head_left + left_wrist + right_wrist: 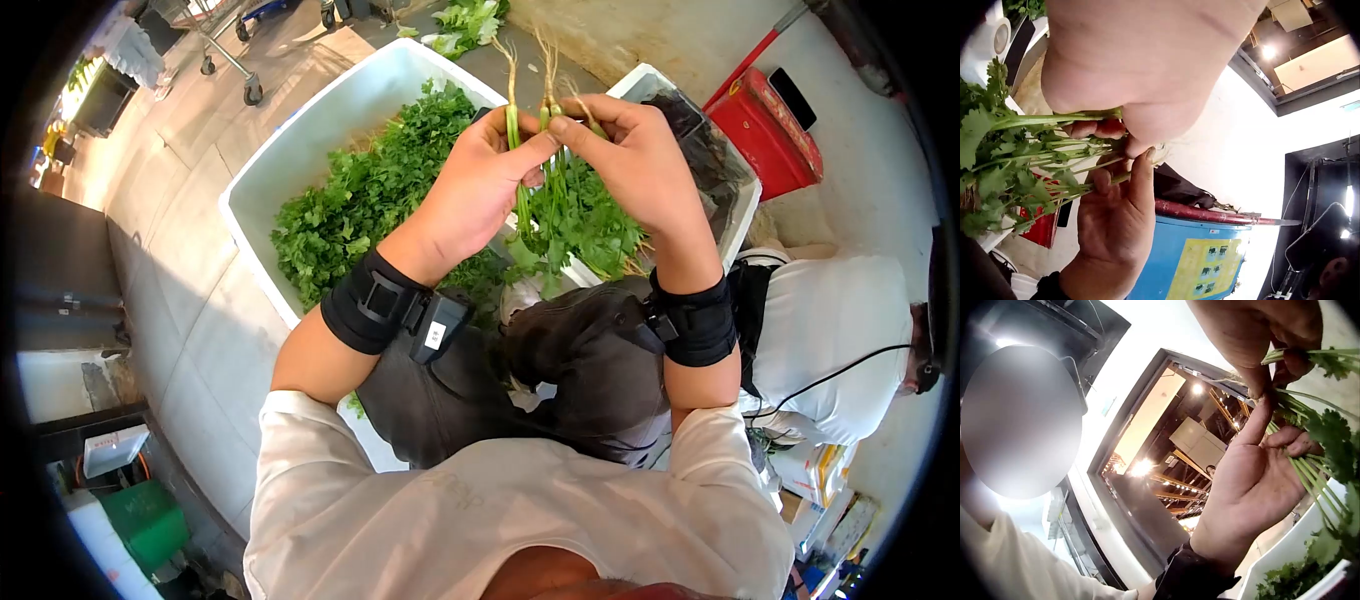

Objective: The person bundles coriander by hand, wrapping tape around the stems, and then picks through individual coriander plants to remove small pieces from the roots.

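Note:
My left hand (465, 190) pinches a green coriander stem between thumb and fingers, its pale root pointing up and away. Close beside it, my right hand (635, 160) grips a few thin coriander stems (1054, 153), their leaves hanging below the fingers. The two thumbs meet at the stems near the roots (549, 75). Below the left hand, a large heap of leafy coriander (370, 190) fills much of a white box (300, 117). More coriander (590, 225) lies beneath the right hand, at a second white box (742, 220).
A red dustpan (765, 140) with a dark phone-like slab stands by the wall at right. Another person in a white shirt (840, 320) is close on my right. Loose green leaves (468, 22) lie beyond the boxes. A wheeled cart (225, 50) stands at far left.

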Tool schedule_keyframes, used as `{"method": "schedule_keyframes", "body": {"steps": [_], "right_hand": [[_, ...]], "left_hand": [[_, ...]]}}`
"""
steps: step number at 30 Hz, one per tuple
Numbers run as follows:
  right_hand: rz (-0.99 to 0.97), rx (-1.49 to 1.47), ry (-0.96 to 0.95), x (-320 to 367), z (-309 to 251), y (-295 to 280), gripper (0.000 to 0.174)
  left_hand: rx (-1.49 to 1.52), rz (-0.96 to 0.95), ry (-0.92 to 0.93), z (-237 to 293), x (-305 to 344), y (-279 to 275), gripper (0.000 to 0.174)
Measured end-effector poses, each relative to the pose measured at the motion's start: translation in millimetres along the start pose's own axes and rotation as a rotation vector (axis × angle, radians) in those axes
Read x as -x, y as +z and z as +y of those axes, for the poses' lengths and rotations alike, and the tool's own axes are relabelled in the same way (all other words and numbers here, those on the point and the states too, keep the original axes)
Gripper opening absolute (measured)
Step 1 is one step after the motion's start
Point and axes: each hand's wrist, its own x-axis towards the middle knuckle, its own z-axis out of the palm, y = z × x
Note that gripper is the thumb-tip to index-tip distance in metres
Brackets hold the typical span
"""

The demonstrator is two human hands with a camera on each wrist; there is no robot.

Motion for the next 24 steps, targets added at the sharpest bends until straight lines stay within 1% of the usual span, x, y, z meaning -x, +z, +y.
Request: {"method": "schedule_keyframes", "body": {"steps": [2, 3, 5, 6, 7, 8, 9, 10, 12, 13, 14, 16, 18, 20, 21, 22, 23, 24], "right_hand": [[-0.022, -0.058, 0.074, 2, -1, -2, 0.025], [-0.017, -0.099, 0.08, 2, 1, -1, 0.026], [-0.012, -0.106, 0.091, 1, 11, -3, 0.026], [-0.002, -0.114, 0.101, 1, 14, -3, 0.026], [0.001, -0.116, 0.104, 2, 14, -2, 0.026], [0.047, -0.183, 0.105, 2, 13, 0, 0.025], [0.094, -0.248, 0.103, 3, 13, 0, 0.025], [0.101, -0.248, 0.103, 3, 14, -2, 0.025], [0.201, -0.122, 0.063, 4, 15, -6, 0.025], [0.29, 0.133, -0.006, 6, 11, -8, 0.024], [0.301, 0.13, -0.003, 7, 8, -10, 0.024], [0.399, 0.393, 0.026, 9, 6, -14, 0.024], [0.408, 0.347, 0.012, 10, 14, -13, 0.022], [0.349, 0.344, -0.086, 10, 16, -10, 0.021], [0.324, 0.398, -0.138, 9, 17, -9, 0.018], [0.333, 0.392, -0.13, 9, 20, -9, 0.018], [0.299, 0.524, -0.187, 10, 23, -8, 0.018], [0.264, 0.655, -0.245, 10, 26, -7, 0.018]], "left_hand": [[-0.087, -0.016, 0.01, 0, 2, -3, 0.02], [-0.085, -0.014, 0.011, 1, 3, -3, 0.02], [-0.209, -0.009, 0.028, 2, 5, -4, 0.022], [-0.211, -0.009, 0.025, 4, 7, -4, 0.022], [-0.221, 0.033, 0.01, 6, 8, -2, 0.022], [-0.231, 0.072, -0.005, 6, 9, -1, 0.021], [-0.233, 0.068, -0.007, 6, 9, -2, 0.021], [-0.177, 0.074, 0.019, 5, 8, -5, 0.018], [-0.125, 0.073, 0.042, 2, 5, -8, 0.014], [-0.085, 0.134, 0.05, 0, 4, -10, 0.015], [-0.045, 0.195, 0.057, -1, 2, -12, 0.015], [-0.064, 0.199, 0.073, 0, 0, -15, 0.016], [-0.019, 0.235, 0.045, 1, 0, -15, 0.018], [-0.039, 0.221, 0.028, 1, 2, -13, 0.019], [-0.052, 0.222, 0.044, 1, 3, -12, 0.019], [-0.064, 0.223, 0.059, 1, 4, -12, 0.018], [-0.073, 0.221, 0.051, 1, 5, -12, 0.018], [-0.116, 0.274, 0.118, 2, 5, -14, 0.018]]}}
